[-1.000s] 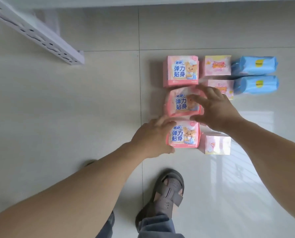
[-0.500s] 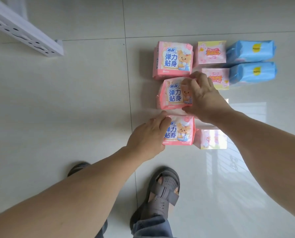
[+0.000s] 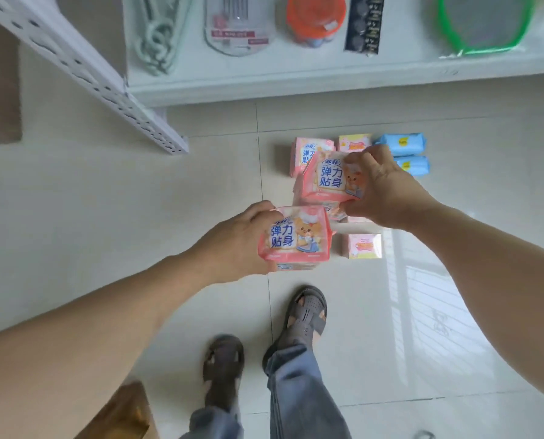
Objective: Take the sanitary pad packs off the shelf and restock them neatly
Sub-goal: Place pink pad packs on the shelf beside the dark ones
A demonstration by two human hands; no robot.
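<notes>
Hiding pink pack [image 3: 334, 213] beneath right hand [image 3: 383, 190]

two pink bear packs [image 3: 296, 239] [image 3: 327, 179] | lifted | others [image 3: 403, 155] on floor

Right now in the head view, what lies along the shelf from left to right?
Mint green hangers → clear pink-labelled pack → orange lidded tub → dark patterned strip → green-rimmed grey item.

Bright daylight; window glare on glossy floor [image 3: 422, 312].
</notes>
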